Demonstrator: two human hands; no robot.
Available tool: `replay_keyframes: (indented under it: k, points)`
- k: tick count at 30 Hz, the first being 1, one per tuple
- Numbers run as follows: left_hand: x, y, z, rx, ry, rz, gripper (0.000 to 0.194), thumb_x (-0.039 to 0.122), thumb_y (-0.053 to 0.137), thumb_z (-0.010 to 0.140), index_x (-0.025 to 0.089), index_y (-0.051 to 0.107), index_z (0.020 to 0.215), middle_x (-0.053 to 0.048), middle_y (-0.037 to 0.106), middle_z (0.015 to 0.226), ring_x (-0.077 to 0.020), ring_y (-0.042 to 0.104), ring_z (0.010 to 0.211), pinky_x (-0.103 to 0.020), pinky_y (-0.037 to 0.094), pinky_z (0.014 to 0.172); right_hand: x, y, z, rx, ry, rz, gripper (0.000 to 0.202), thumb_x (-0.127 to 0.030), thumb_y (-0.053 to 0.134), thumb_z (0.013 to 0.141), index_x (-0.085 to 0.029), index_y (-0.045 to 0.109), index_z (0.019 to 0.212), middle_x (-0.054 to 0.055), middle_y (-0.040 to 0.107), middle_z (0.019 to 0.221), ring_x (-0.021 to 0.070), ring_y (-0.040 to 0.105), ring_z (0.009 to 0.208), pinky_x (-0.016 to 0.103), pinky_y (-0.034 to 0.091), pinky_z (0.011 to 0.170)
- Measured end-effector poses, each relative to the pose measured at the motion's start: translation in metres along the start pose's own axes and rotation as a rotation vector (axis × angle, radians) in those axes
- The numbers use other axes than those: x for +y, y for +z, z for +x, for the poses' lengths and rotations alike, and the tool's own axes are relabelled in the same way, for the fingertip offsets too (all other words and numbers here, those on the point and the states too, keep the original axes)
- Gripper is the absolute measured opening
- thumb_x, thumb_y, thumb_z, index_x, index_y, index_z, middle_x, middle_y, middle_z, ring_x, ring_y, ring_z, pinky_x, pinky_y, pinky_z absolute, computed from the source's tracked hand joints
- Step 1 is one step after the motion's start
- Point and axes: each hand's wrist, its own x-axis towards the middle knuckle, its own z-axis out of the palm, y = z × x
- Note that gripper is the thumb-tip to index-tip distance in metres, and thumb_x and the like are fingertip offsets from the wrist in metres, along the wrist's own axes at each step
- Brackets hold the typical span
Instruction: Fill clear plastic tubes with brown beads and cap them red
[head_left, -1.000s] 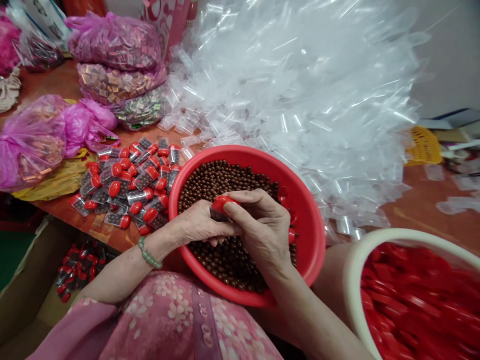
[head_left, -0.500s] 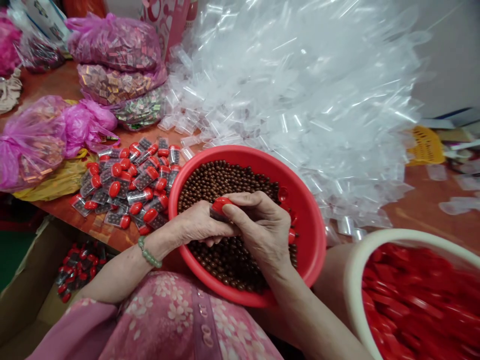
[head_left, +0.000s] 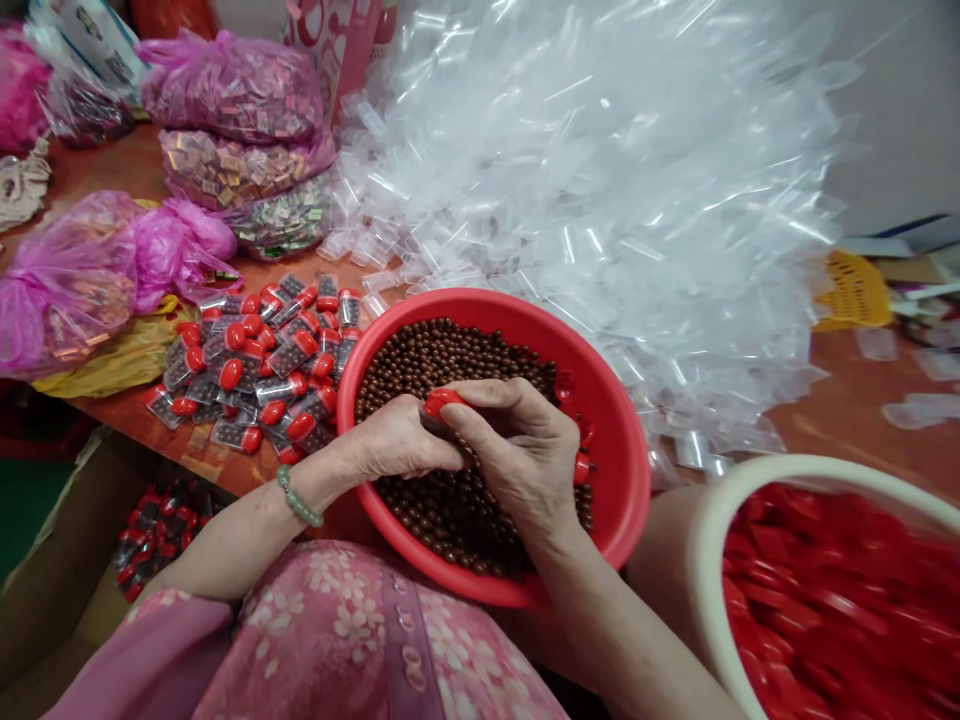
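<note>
Over the red basin [head_left: 627,430], my left hand [head_left: 397,440] is closed around a small clear container, mostly hidden by the fingers. A red cap [head_left: 441,402] sits at its top end. The thumb and fingers of my right hand [head_left: 529,455] are closed on this cap from the right. Below both hands, small shiny brown balls [head_left: 442,350] fill much of the basin. A few loose red caps [head_left: 582,468] lie along the basin's right inner side.
Left of the basin lies a pile of filled, red-capped containers [head_left: 247,375]; more lie in a cardboard box [head_left: 45,560] below. Behind rises a large heap of clear empty containers [head_left: 585,180]. A cream tub [head_left: 709,560] of red caps stands right. Pink bags [head_left: 232,85] sit back left.
Both hands keep their grip on the capped container over the basin. My right fingers have shifted very slightly at the cap, and the camera view has moved a little.
</note>
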Motion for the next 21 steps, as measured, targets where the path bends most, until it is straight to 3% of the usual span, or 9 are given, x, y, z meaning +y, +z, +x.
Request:
replay_keyframes:
  k: [6, 9, 13, 18, 21]
  points:
    - [0.0025, 0.0004, -0.0002, -0.065, -0.024, -0.059, 0.018, 0.014, 0.056, 0.061, 0.019, 0.041, 0.052, 0.009, 0.035, 0.035, -0.0042, 0.032, 0.032, -0.019, 0.022, 0.033, 0.0018, -0.0014, 0.0009, -0.048, -0.116, -0.075, 0.006, -0.021, 0.073, 0.078, -0.024, 0.07, 0.082, 0.0, 0.073, 0.082, 0.0156, 0.068, 0.076, 0.032, 0.056, 0.072]
    - [0.0026, -0.0004, 0.0013, -0.105, -0.037, -0.081, 0.017, 0.012, 0.054, 0.06, 0.019, 0.041, 0.053, 0.01, 0.034, 0.034, -0.0042, 0.032, 0.031, -0.018, 0.021, 0.033, 0.0001, 0.0012, 0.0012, -0.015, -0.062, -0.072, 0.006, -0.022, 0.073, 0.077, -0.023, 0.069, 0.08, 0.0, 0.071, 0.079, 0.0149, 0.067, 0.073, 0.03, 0.056, 0.069]
    - [0.0034, -0.0015, 0.0024, -0.065, -0.035, -0.022, 0.015, 0.011, 0.055, 0.06, 0.019, 0.043, 0.056, 0.009, 0.036, 0.035, -0.0043, 0.033, 0.031, -0.018, 0.022, 0.032, -0.0019, 0.0063, -0.0002, 0.052, 0.026, -0.075, 0.007, -0.026, 0.074, 0.077, -0.023, 0.067, 0.078, 0.0, 0.069, 0.074, 0.0146, 0.065, 0.069, 0.03, 0.056, 0.066]
    - [0.0017, -0.0023, 0.001, -0.164, -0.054, -0.161, 0.011, 0.012, 0.056, 0.059, 0.018, 0.047, 0.061, 0.01, 0.036, 0.035, -0.0038, 0.031, 0.03, -0.016, 0.021, 0.032, 0.0028, 0.0053, -0.0023, 0.011, -0.143, -0.096, 0.008, -0.021, 0.073, 0.077, -0.023, 0.065, 0.077, 0.001, 0.071, 0.081, 0.0161, 0.067, 0.075, 0.031, 0.056, 0.068]
    - [-0.0026, -0.0034, 0.0013, -0.223, -0.036, -0.221, 0.014, 0.018, 0.063, 0.059, 0.017, 0.052, 0.067, 0.011, 0.038, 0.036, -0.0041, 0.032, 0.031, -0.016, 0.023, 0.031, 0.0063, 0.0002, -0.0026, -0.049, -0.171, -0.101, 0.006, -0.021, 0.069, 0.081, -0.024, 0.065, 0.08, 0.001, 0.071, 0.082, 0.0159, 0.068, 0.075, 0.031, 0.056, 0.068]
